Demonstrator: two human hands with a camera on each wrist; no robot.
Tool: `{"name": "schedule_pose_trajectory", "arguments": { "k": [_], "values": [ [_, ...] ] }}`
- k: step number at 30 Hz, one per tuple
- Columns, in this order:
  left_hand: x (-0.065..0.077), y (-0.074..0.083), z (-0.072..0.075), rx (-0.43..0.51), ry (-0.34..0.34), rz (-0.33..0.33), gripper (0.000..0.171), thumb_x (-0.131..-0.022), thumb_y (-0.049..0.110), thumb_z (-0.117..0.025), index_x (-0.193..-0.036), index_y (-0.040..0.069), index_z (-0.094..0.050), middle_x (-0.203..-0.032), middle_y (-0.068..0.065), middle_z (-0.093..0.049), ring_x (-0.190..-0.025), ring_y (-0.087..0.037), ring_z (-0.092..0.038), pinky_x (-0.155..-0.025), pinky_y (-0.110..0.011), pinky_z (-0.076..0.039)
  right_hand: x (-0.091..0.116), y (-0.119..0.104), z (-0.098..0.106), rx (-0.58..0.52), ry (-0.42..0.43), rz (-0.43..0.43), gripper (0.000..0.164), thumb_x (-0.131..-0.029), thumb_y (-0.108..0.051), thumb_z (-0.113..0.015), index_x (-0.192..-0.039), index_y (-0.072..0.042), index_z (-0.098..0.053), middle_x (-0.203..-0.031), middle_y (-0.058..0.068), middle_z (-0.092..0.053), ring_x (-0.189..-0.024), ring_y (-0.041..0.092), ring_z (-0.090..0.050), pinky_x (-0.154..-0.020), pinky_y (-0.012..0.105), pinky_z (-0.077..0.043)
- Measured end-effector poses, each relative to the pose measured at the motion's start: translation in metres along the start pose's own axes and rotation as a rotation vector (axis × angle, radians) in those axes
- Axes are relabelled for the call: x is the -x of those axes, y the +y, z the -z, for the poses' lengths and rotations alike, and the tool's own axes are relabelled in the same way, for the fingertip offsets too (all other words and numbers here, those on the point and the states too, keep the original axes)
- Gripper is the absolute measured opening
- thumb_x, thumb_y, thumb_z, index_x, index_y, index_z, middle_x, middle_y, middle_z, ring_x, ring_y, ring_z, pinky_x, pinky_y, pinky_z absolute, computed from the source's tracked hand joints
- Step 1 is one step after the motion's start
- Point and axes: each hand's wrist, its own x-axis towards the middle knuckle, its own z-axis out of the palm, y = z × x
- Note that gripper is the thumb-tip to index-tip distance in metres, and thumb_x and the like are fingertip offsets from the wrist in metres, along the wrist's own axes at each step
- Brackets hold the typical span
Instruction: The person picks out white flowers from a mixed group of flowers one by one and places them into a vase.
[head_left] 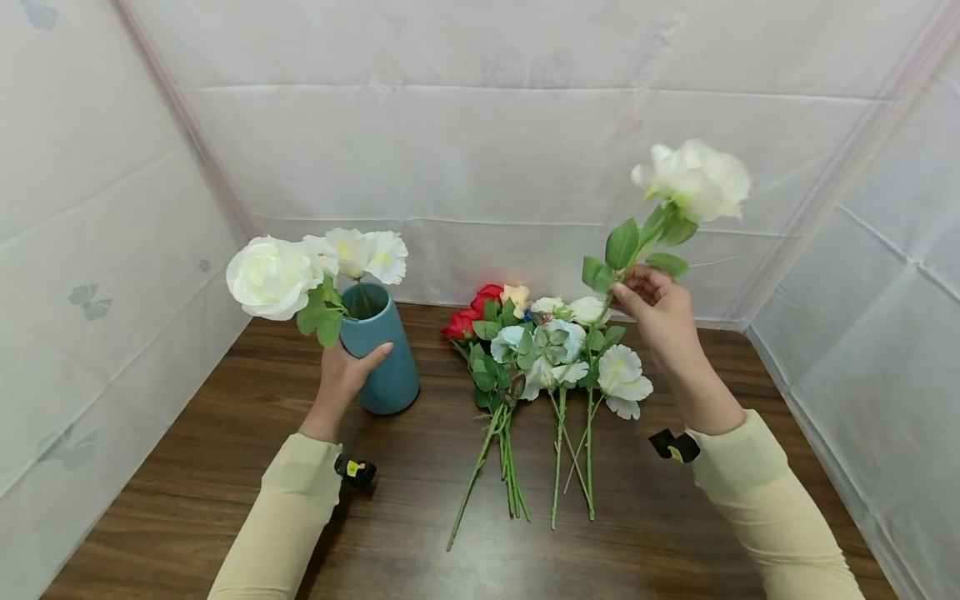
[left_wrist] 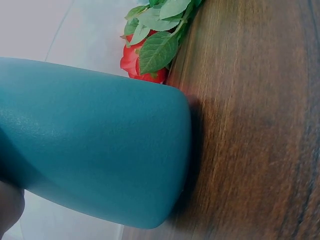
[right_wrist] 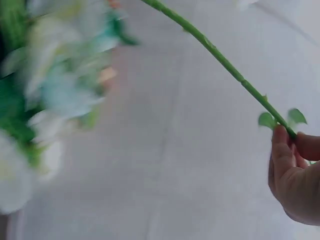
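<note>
My left hand (head_left: pixel 347 375) grips the blue vase (head_left: pixel 392 367) around its side, with the thumb across the front. White flowers (head_left: pixel 273 277) stand in the vase and lean over its rim. In the left wrist view the vase's lower body (left_wrist: pixel 100 145) fills much of the picture, its base at the wooden surface. Up at the right, my right hand (head_left: pixel 660 312) pinches the leafy stem of a white artificial rose (head_left: pixel 697 182). Its bare green stem (right_wrist: pixel 220 57) slants away from the fingers in the right wrist view, apart from the flowers on the table.
A pile of artificial flowers lies mid-table: red roses (head_left: pixel 463 323), pale blue blooms (head_left: pixel 562 340) and a white flower (head_left: pixel 624 382), their stems (head_left: pixel 510 467) pointing toward me. White cloth walls (head_left: pixel 495 158) enclose the brown wooden table (head_left: pixel 225 467) at the back and sides.
</note>
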Motion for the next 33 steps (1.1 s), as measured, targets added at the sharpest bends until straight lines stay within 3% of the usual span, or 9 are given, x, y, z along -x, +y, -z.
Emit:
{"name": "schedule_pose_trajectory", "arguments": {
  "k": [2,7,11,15,19,23,26,29,33],
  "values": [
    [0.000,0.000,0.000,0.000,-0.001,0.002,0.098,-0.088,0.013,-0.075,-0.164,0.009,-0.014,-0.166,-0.021,-0.026,-0.151,-0.040,-0.030,-0.125,-0.063,-0.024,0.001,-0.011,-0.012,-0.130,0.044,0.086,0.014,-0.098,0.008,-0.058,-0.108,-0.001,-0.062,-0.087,-0.013,-0.064,-0.082,0.000,-0.065,-0.080,0.015,-0.059],
    [-0.001,0.000,0.000,0.005,-0.006,-0.003,0.097,-0.088,0.012,-0.075,-0.164,0.009,-0.015,-0.165,-0.021,-0.027,-0.150,-0.039,-0.031,-0.124,-0.064,-0.025,0.001,-0.035,-0.050,-0.352,0.085,0.328,0.031,-0.093,0.014,-0.059,-0.097,-0.015,-0.067,-0.092,-0.007,-0.069,-0.086,0.006,-0.069,-0.083,0.020,-0.061],
    [-0.002,-0.002,0.000,0.004,-0.006,0.004,0.097,-0.089,0.013,-0.075,-0.164,0.010,-0.015,-0.165,-0.021,-0.028,-0.149,-0.038,-0.032,-0.124,-0.064,-0.025,-0.001,-0.056,-0.083,-0.387,0.085,0.444,0.020,-0.093,0.014,-0.061,-0.102,-0.003,-0.067,-0.095,-0.008,-0.069,-0.089,0.007,-0.069,-0.087,0.025,-0.062],
    [-0.001,-0.001,0.000,0.012,0.001,-0.004,0.098,-0.088,0.012,-0.075,-0.165,0.011,-0.014,-0.166,-0.021,-0.027,-0.150,-0.038,-0.031,-0.124,-0.064,-0.025,0.000,-0.072,-0.114,-0.418,0.052,0.491,0.013,-0.093,0.014,-0.060,-0.107,0.014,-0.060,-0.095,-0.010,-0.069,-0.091,0.006,-0.069,-0.090,0.031,-0.062],
    [-0.001,-0.001,0.000,0.006,0.011,-0.012,0.099,-0.087,0.011,-0.076,-0.164,0.009,-0.014,-0.166,-0.021,-0.027,-0.151,-0.038,-0.031,-0.125,-0.063,-0.024,0.002,-0.080,-0.143,-0.370,-0.002,0.516,0.015,-0.094,0.014,-0.059,-0.108,0.018,-0.056,-0.095,0.012,-0.071,-0.092,0.006,-0.068,-0.091,0.037,-0.063],
    [-0.001,0.000,-0.001,-0.010,0.010,-0.011,0.098,-0.087,0.011,-0.075,-0.164,0.009,-0.015,-0.166,-0.022,-0.027,-0.151,-0.040,-0.030,-0.125,-0.064,-0.024,0.005,-0.074,-0.169,-0.243,-0.066,0.570,0.013,-0.095,0.011,-0.061,-0.106,0.017,-0.058,-0.103,0.034,-0.064,-0.095,0.029,-0.070,-0.091,0.040,-0.063],
    [-0.001,0.000,-0.001,-0.024,0.007,-0.003,0.096,-0.088,0.012,-0.075,-0.164,0.009,-0.016,-0.166,-0.021,-0.027,-0.153,-0.040,-0.029,-0.125,-0.063,-0.025,0.008,-0.064,-0.186,-0.184,-0.126,0.586,0.012,-0.097,0.008,-0.061,-0.106,0.015,-0.061,-0.107,0.033,-0.064,-0.102,0.044,-0.068,-0.090,0.038,-0.063],
    [-0.001,0.000,-0.002,-0.028,0.008,0.007,0.096,-0.089,0.012,-0.075,-0.164,0.009,-0.016,-0.167,-0.020,-0.025,-0.154,-0.039,-0.028,-0.126,-0.061,-0.024,0.011,-0.050,-0.200,-0.111,-0.168,0.586,0.014,-0.099,0.004,-0.060,-0.110,0.011,-0.062,-0.112,0.029,-0.065,-0.109,0.042,-0.068,-0.088,0.031,-0.062],
    [-0.001,0.002,-0.003,-0.021,0.006,0.006,0.096,-0.089,0.012,-0.075,-0.165,0.011,-0.016,-0.169,-0.018,-0.024,-0.155,-0.037,-0.027,-0.127,-0.059,-0.023,0.011,-0.032,-0.215,-0.031,-0.171,0.644,0.016,-0.099,0.002,-0.061,-0.114,0.009,-0.062,-0.112,0.026,-0.066,-0.100,0.036,-0.072,-0.073,0.023,-0.058]
  ]
}}
